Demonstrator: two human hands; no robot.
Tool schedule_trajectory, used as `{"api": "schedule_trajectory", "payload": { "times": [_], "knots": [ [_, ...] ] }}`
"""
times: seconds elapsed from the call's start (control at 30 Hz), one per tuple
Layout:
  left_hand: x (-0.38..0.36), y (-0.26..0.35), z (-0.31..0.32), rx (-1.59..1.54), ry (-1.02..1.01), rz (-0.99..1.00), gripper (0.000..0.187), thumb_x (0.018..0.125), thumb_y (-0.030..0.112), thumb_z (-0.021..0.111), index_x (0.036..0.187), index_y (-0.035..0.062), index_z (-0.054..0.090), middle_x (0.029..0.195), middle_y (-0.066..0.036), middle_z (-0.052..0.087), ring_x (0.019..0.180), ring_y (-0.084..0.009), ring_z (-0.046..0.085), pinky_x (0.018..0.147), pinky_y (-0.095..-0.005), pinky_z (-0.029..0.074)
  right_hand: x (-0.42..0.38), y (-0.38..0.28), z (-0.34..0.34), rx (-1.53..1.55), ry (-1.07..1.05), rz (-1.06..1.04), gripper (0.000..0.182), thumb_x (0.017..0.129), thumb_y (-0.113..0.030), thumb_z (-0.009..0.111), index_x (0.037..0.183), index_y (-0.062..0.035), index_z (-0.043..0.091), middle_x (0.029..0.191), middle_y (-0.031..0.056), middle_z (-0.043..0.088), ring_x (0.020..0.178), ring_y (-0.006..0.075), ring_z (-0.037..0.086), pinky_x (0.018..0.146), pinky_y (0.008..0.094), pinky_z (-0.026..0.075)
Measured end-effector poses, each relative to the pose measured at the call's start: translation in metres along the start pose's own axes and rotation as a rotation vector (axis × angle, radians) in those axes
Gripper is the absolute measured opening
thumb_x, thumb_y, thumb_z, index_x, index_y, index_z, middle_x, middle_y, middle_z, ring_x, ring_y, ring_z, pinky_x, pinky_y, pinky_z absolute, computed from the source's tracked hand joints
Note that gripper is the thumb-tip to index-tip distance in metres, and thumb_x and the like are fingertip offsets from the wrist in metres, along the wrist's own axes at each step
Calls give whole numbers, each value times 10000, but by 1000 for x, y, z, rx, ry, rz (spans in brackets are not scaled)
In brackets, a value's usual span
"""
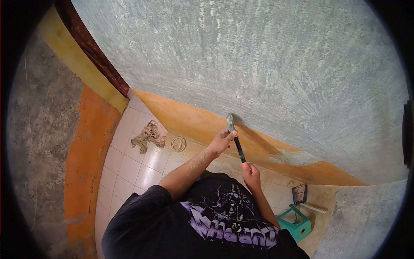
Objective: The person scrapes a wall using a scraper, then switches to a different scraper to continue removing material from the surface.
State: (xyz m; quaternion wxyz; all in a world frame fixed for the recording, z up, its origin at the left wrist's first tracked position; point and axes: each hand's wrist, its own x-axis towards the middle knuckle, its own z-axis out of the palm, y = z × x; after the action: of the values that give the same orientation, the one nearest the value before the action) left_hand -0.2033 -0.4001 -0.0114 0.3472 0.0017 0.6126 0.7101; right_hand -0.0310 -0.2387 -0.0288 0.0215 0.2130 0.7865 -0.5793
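Wall (258,52), grey over orange. Before it, one black-handled tool (239,149): my left hand (221,141) pinched near its head, my right hand (251,176) closed round its end. Apparent step: steadying; moving it calls for firm grips.

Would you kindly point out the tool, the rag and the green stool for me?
Tool (239,149): head view, on its black handle, between the hands.
Rag (154,133): head view, on its crumpled middle.
Green stool (302,232): head view, on its solid green surface.
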Motion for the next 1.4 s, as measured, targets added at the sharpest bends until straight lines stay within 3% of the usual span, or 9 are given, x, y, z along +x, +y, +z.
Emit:
{"api": "schedule_trajectory", "payload": {
  "times": [0.2,0.3,0.47,0.7,0.83,1.07,1.2,1.33,1.4],
  "knots": [
    [7,1,-3,9,-84,-48,433,966,466,563,1220,116,578,1171,-8,597,1108,-174,522,886,-455,449,2,2,-13,13,15,15,371,982,-349,572,983,11,665,640,-25,507,570,64,470,529,252,382],
    [6,0,-1,43,-141,-55,442,960,476,567,1218,118,577,1175,-5,601,1114,-176,515,886,-464,447,-10,-3,-22,48,-2,133,352,980,-337,573,994,1,670,646,-16,531,567,65,475,527,252,381],
    [6,4,-23,-15,-86,-41,457,955,491,569,1220,118,577,1186,-16,607,1110,-175,513,888,-472,446,8,-6,0,-27,18,-4,349,978,-336,576,975,0,669,634,-13,512,565,65,451,525,259,370],
    [9,1,-24,69,-162,-74,440,963,491,554,1203,125,596,1131,-9,584,1095,-164,505,886,-451,447,-12,-19,7,-43,72,48,356,975,-343,570,965,-1,668,620,-9,486,569,72,443,533,262,366],
    [6,3,-27,37,-168,-51,410,969,477,551,1183,131,604,1116,-1,580,1063,-149,500,869,-425,454,-13,-16,17,-141,125,-32,347,971,-334,579,949,0,674,611,-12,480,564,76,443,536,259,372],
    [10,1,-24,13,-189,-52,391,969,474,549,1159,134,589,1096,25,581,1021,-127,491,854,-410,452,-20,-26,11,-16,95,107,338,972,-316,582,967,7,680,636,-1,522,602,83,477,556,270,395],
    [3,13,-26,5,-168,-43,399,967,476,553,1167,131,584,1110,15,584,1042,-136,498,860,-419,454,-15,-15,25,-105,145,-33,311,990,-313,546,958,-19,646,593,-59,454,488,38,412,448,233,327],
    [8,2,-27,-10,-198,-41,419,959,486,559,1187,135,581,1146,2,582,1090,-166,507,884,-455,448,-17,-19,16,-31,106,14,319,993,-313,538,927,-21,651,595,-51,462,501,45,427,465,245,346],
    [5,0,-34,-25,-157,-62,422,957,489,563,1188,135,580,1160,-1,580,1111,-178,507,903,-467,441,-13,-27,32,-100,116,-67,326,993,-322,544,932,-19,649,603,-47,458,518,49,425,479,245,347]
  ]
}}
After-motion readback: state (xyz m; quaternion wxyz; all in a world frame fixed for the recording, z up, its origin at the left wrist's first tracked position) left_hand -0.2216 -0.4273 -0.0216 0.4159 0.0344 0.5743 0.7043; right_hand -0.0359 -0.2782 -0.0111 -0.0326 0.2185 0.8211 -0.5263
